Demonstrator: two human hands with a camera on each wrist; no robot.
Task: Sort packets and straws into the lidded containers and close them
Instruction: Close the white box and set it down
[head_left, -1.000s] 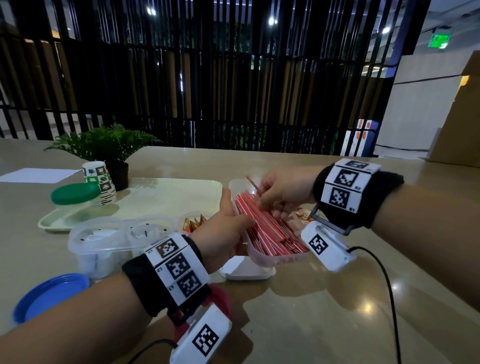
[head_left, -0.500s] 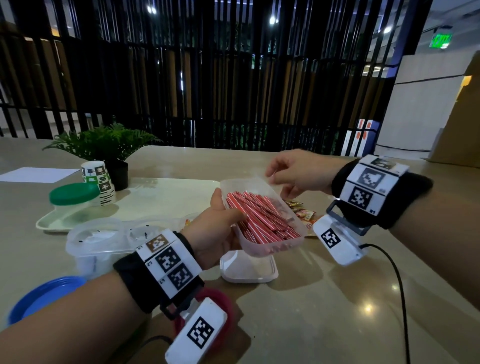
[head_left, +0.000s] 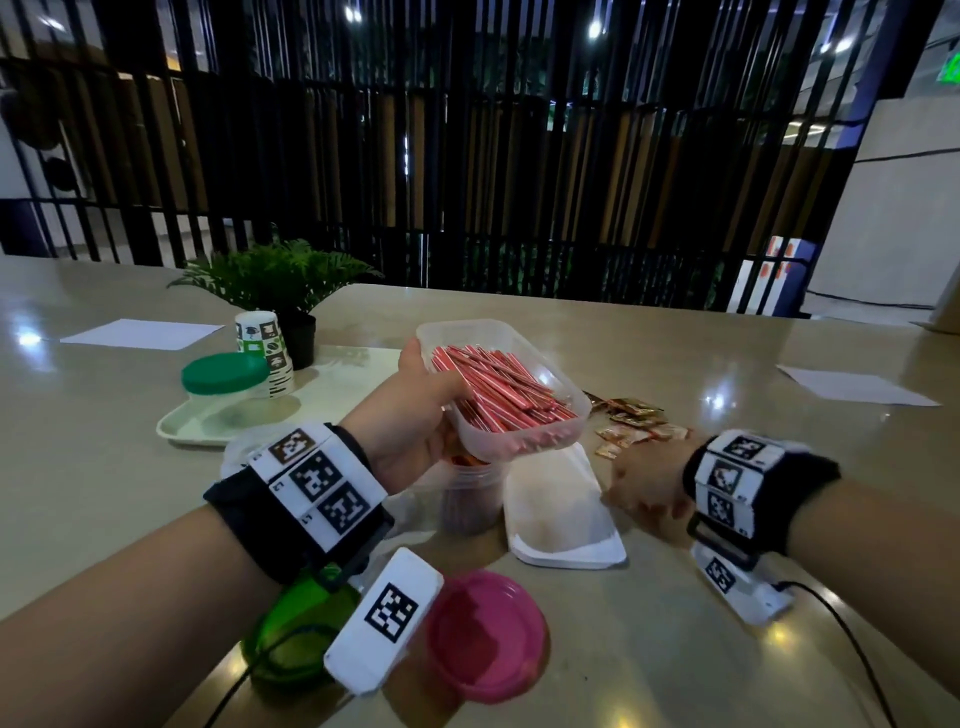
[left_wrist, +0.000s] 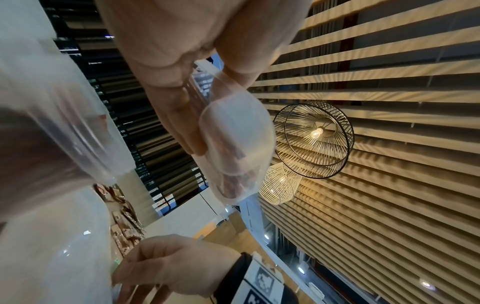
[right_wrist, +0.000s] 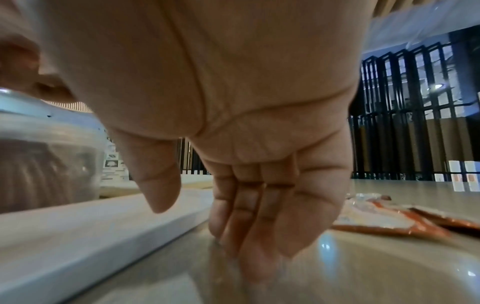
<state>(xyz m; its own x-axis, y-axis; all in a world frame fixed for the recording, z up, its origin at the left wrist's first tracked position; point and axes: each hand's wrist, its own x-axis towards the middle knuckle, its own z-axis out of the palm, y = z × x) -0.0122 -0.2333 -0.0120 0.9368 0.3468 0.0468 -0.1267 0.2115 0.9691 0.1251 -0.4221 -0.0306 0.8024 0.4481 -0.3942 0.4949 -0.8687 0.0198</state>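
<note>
**Clear plastic tub of straws held up in my left hand**

Clear plastic is what my left hand (head_left: 415, 421) grips: the rectangular container (head_left: 524, 447) is lifted off the table (head_left: 675, 649), thumb over its near rim, fingers curled against its wall and underside in the left wrist view. Inside it lies a bundle of red-and-white straws (head_left: 498, 389), running lengthwise and slightly tilted.

Directly below the held tub stands a round clear jar (head_left: 470, 499) with reddish contents I cannot make out. Just right of that, flat on the table, is the white rectangular lid (head_left: 556, 509). My right hand (head_left: 644, 488) sits at the lid's right edge, fingers straight and pointing down, tips on the tabletop, holding nothing; I cannot tell whether it touches the lid.

Beyond the right hand, a scatter of brown-orange packets (head_left: 634, 421) lies on the table. Nearer to me than the grip are a pink round lid (head_left: 488, 634) and a green one (head_left: 291, 634), partly hidden by my wrist gear.

Left of the grip sits a pale tray (head_left: 176, 431) carrying a green-lidded jar (head_left: 223, 379) and a printed paper cup (head_left: 265, 348), with a potted plant (head_left: 280, 280) just behind them.
</note>
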